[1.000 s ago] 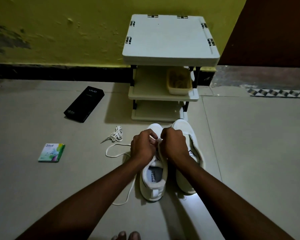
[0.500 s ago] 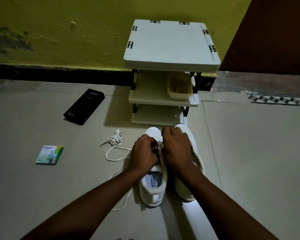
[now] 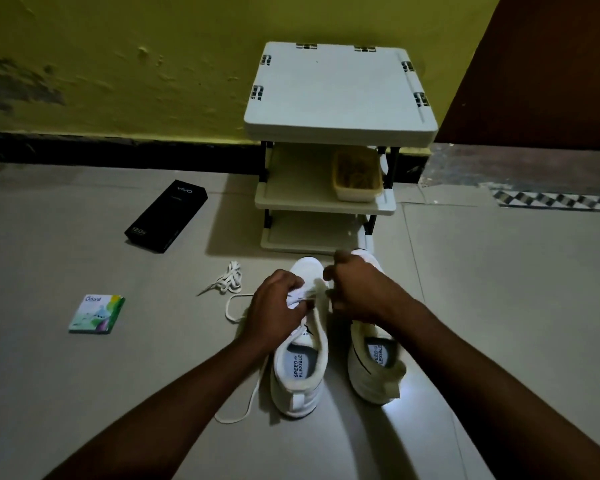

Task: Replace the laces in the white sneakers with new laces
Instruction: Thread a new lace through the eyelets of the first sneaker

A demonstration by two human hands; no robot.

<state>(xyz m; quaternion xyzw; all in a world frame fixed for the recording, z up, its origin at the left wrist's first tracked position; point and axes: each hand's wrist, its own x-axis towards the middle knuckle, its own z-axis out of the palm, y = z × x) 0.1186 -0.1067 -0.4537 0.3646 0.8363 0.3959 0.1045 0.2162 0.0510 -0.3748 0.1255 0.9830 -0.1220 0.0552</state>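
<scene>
Lace (image 3: 227,308): soft, light and limp, so I judge it cannot be pushed, only pulled. The best hold is close to its stiff tip, or just beside the eyelet it passes through.
Lace place: it runs from under the hands, makes a loop on the floor (image 3: 118,393) and trails along the outer side of the left sneaker (image 3: 300,362) toward its heel.
Sneakers: light, with a soft upper and a firmer sole. They are likely to slide on the smooth floor when the lace is pulled, so one hand should steady the front.
Sneakers place: side by side in the middle of the floor, toes toward the wall edge. The right sneaker (image 3: 374,368) shows no lace.
Left hand (image 3: 278,306): fingers curled over the eyelet part of the left sneaker, pinching the lace there.
Right hand (image 3: 357,292): fingers curled tight, just beside the left hand. It seems to pinch the same lace, but dim light hides the exact hold.
Spare lace (image 3: 226,281): a small bundle on the floor, near the toes and apart from the hands.
</scene>
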